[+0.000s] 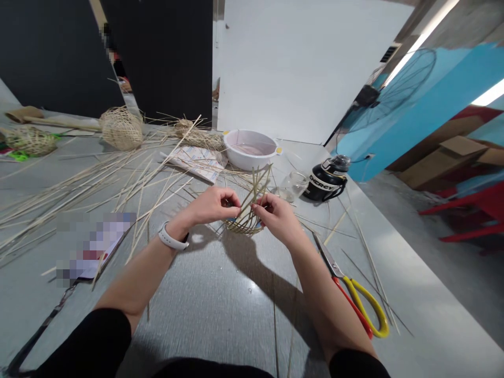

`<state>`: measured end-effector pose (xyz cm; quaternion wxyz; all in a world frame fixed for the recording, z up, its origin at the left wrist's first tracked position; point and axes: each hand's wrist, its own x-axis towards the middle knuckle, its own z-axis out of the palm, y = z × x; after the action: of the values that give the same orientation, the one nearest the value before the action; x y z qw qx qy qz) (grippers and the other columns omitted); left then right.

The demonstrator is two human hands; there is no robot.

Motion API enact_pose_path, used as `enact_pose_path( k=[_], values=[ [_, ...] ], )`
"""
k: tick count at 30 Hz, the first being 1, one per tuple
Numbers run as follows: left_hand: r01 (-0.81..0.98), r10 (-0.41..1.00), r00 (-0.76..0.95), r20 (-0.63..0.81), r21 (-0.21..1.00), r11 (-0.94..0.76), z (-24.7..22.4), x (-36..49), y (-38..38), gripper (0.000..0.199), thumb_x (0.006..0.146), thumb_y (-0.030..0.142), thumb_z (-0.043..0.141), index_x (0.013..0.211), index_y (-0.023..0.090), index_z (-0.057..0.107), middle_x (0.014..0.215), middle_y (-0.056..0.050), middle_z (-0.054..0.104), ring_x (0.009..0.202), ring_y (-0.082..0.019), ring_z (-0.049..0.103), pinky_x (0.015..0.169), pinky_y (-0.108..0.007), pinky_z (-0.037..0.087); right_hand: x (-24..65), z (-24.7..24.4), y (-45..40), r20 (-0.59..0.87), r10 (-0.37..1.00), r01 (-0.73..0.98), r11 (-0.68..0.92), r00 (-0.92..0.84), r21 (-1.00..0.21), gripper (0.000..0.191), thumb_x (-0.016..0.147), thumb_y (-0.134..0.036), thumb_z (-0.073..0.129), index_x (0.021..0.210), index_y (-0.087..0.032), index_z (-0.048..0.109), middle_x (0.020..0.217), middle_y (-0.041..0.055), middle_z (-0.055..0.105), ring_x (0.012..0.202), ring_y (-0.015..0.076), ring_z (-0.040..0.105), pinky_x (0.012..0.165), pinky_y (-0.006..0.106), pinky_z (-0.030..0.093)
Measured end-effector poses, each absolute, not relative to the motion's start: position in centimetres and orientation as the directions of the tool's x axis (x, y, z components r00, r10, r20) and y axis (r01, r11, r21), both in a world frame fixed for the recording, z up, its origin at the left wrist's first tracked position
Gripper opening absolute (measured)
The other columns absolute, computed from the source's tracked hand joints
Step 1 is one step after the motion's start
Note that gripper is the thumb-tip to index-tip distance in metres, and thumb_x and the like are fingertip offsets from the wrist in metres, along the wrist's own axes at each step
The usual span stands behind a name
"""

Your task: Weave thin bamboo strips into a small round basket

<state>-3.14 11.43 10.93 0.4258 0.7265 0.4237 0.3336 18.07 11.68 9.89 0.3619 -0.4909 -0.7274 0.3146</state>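
A small, partly woven basket (243, 227) of thin greenish strips rests on the grey table in front of me, its loose strip ends rising and crossing at the top. My left hand (219, 203) pinches strips at the basket's left side between thumb and fingers. On the right side, my right hand (275, 212) pinches other upright strips with thumb and forefinger. Between my hands the strips cross each other. Fingers cover part of the weave, and bits of blue show at both sides of the basket.
Scissors (346, 283) lie by my right forearm. Behind the basket stand a white basin (251, 150), a clear glass (294, 186) and a black bottle (326, 178). Loose bamboo strips (98, 189) spread leftward, near a woven ball-shaped basket (121, 128) and a phone-like object (98, 247).
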Motion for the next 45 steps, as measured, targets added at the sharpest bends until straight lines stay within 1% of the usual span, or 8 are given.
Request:
enact_pose_path(
  k=[5, 10, 15, 18, 28, 35, 39, 45],
  values=[
    [0.313, 0.864, 0.491, 0.113, 0.902, -0.296, 11.2, -3.1, 11.2, 0.006, 0.073, 0.020, 0.060, 0.078, 0.017, 0.062, 0.074, 0.000, 0.063, 0.068, -0.012, 0.056, 0.065, -0.025, 0.043, 18.0, 9.9, 11.7, 0.214, 0.946, 0.485, 0.310, -0.243, -0.818, 0.021, 0.082, -0.038, 0.061, 0.071, -0.021, 0.053, 0.059, -0.0026, 0.053, 0.054, 0.0137, 0.049, 0.052, 0.027, 0.039],
    [0.292, 0.822, 0.558, 0.114, 0.900, -0.323, 11.1, -3.1, 11.3, 0.010, 0.074, 0.024, 0.065, 0.073, 0.017, 0.059, 0.068, 0.003, 0.057, 0.065, -0.011, 0.052, 0.062, -0.024, 0.040, 17.8, 9.7, 11.7, 0.197, 0.947, 0.491, 0.301, -0.253, -0.818, 0.018, 0.082, -0.036, 0.060, 0.074, -0.021, 0.054, 0.060, -0.0023, 0.054, 0.055, 0.0136, 0.049, 0.052, 0.026, 0.038],
    [0.213, 0.857, 0.493, 0.149, 0.935, -0.285, 10.5, -3.0, 11.9, 0.026, 0.080, 0.037, 0.069, 0.071, 0.016, 0.057, 0.068, 0.002, 0.058, 0.064, -0.010, 0.053, 0.062, -0.023, 0.042, 17.7, 9.8, 11.5, 0.221, 0.940, 0.483, 0.324, -0.259, -0.814, 0.021, 0.082, -0.036, 0.061, 0.071, -0.022, 0.050, 0.060, -0.0023, 0.054, 0.056, 0.0137, 0.049, 0.053, 0.026, 0.036],
    [0.199, 0.893, 0.436, 0.109, 0.956, -0.214, 10.1, -2.8, 12.2, 0.027, 0.082, 0.035, 0.066, 0.069, 0.016, 0.054, 0.066, 0.000, 0.061, 0.062, -0.010, 0.055, 0.061, -0.024, 0.042, 17.6, 9.7, 11.5, 0.233, 0.939, 0.485, 0.331, -0.252, -0.809, 0.022, 0.082, -0.036, 0.061, 0.070, -0.022, 0.048, 0.061, -0.0020, 0.054, 0.057, 0.0137, 0.048, 0.053, 0.026, 0.035],
    [0.371, 0.971, 0.241, 0.012, 0.923, -0.103, 9.4, -1.9, 12.4, 0.021, 0.084, 0.029, 0.062, 0.068, 0.015, 0.058, 0.062, -0.001, 0.063, 0.058, -0.012, 0.054, 0.059, -0.025, 0.041, 16.3, 10.1, 10.3, 0.329, 0.904, 0.484, 0.425, -0.274, -0.765, 0.015, 0.082, -0.029, 0.059, 0.072, -0.020, 0.055, 0.062, -0.0027, 0.048, 0.056, 0.0116, 0.039, 0.054, 0.026, 0.031],
    [0.217, 0.910, 0.415, 0.015, 0.969, -0.115, 10.0, -2.3, 12.2, 0.019, 0.084, 0.027, 0.063, 0.070, 0.014, 0.062, 0.068, -0.002, 0.065, 0.065, -0.011, 0.057, 0.065, -0.024, 0.043, 17.0, 9.7, 11.0, 0.305, 0.913, 0.492, 0.403, -0.269, -0.772, 0.013, 0.083, -0.030, 0.060, 0.077, -0.019, 0.060, 0.062, -0.0019, 0.053, 0.056, 0.0123, 0.043, 0.054, 0.026, 0.033],
    [0.221, 0.918, 0.397, 0.021, 0.968, -0.118, 10.0, -2.4, 12.3, 0.020, 0.084, 0.027, 0.063, 0.069, 0.013, 0.062, 0.065, -0.001, 0.062, 0.061, -0.010, 0.053, 0.062, -0.024, 0.041, 17.2, 9.5, 11.2, 0.315, 0.910, 0.491, 0.412, -0.270, -0.768, 0.013, 0.084, -0.031, 0.059, 0.078, -0.019, 0.059, 0.061, -0.0025, 0.052, 0.056, 0.0124, 0.044, 0.054, 0.026, 0.033],
    [0.216, 0.931, 0.364, 0.013, 0.971, -0.098, 9.9, -2.4, 12.5, 0.020, 0.081, 0.025, 0.066, 0.065, 0.013, 0.063, 0.062, -0.001, 0.063, 0.059, -0.010, 0.054, 0.060, -0.023, 0.040, 17.2, 9.2, 11.2, 0.287, 0.920, 0.457, 0.384, -0.268, -0.802, 0.011, 0.083, -0.031, 0.057, 0.081, -0.020, 0.055, 0.072, 0.0007, 0.061, 0.059, 0.0134, 0.051, 0.057, 0.027, 0.038]
  ],
)
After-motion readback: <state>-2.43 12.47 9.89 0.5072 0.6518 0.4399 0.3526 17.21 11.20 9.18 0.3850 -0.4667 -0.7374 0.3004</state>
